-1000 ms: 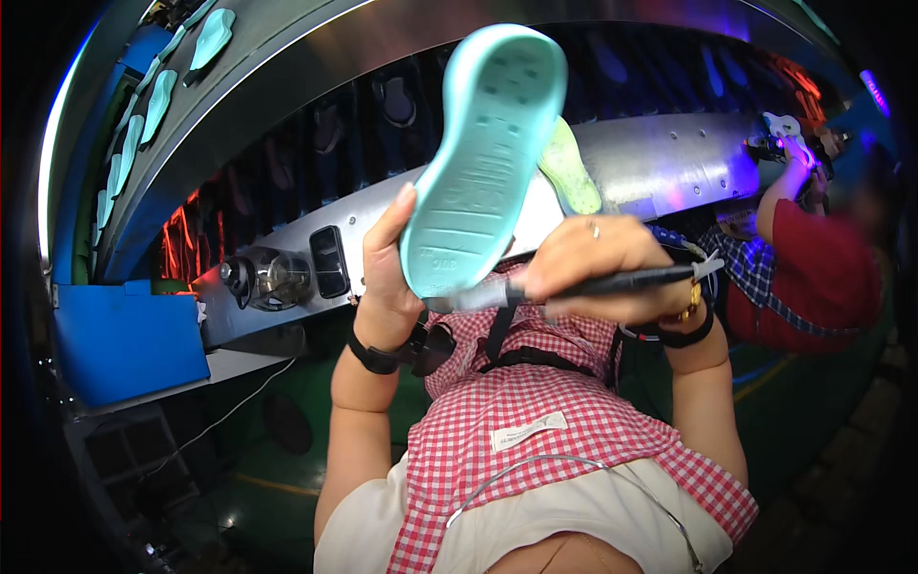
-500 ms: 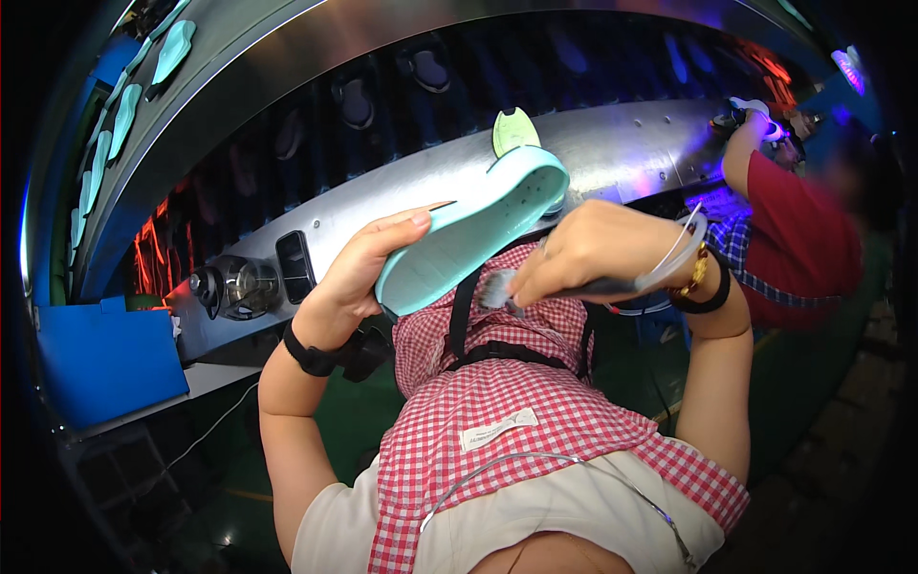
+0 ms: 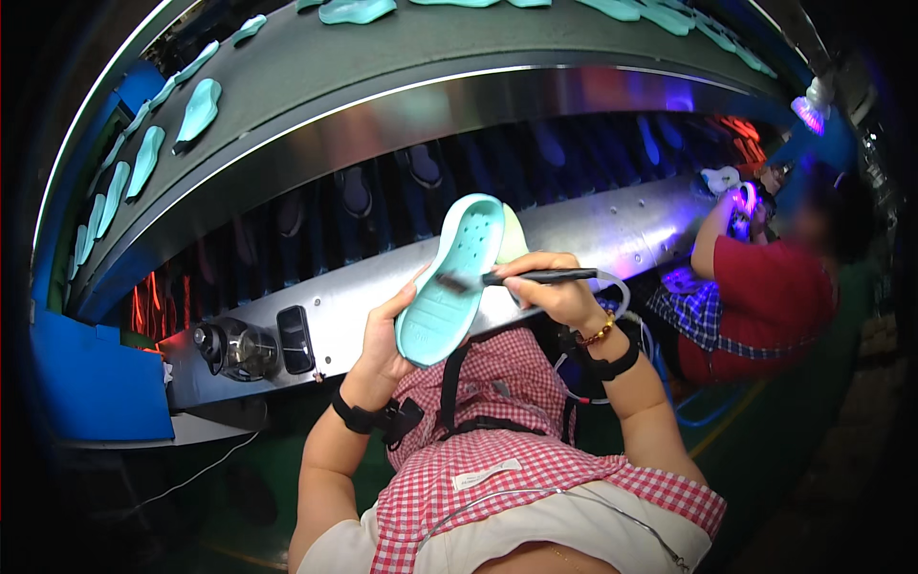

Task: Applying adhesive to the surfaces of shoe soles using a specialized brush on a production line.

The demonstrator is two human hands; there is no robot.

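Note:
A turquoise shoe sole (image 3: 442, 320) is held up by my left hand (image 3: 384, 337), its hollow side with small holes facing me. My left fingers wrap round its left edge near the heel. In my right hand (image 3: 559, 292) is a brush (image 3: 540, 276) with a black handle and a pale tube running from its end. The bristles, smeared by motion, are at the middle of the sole's inner face. Behind the sole's right edge shows a pale green piece (image 3: 513, 236), partly hidden.
A steel ledge (image 3: 588, 227) runs across ahead, with a clear jug (image 3: 247, 349) and a phone (image 3: 295, 340) at its left. Beyond, a conveyor belt (image 3: 287, 96) carries several turquoise soles (image 3: 199, 110). A co-worker in a red top (image 3: 775, 297) works at the right under purple light.
The sole has turned more upright, its inner face now toward me. My right hand has brought the brush up from below onto the sole. The view has tilted, showing more of the belt.

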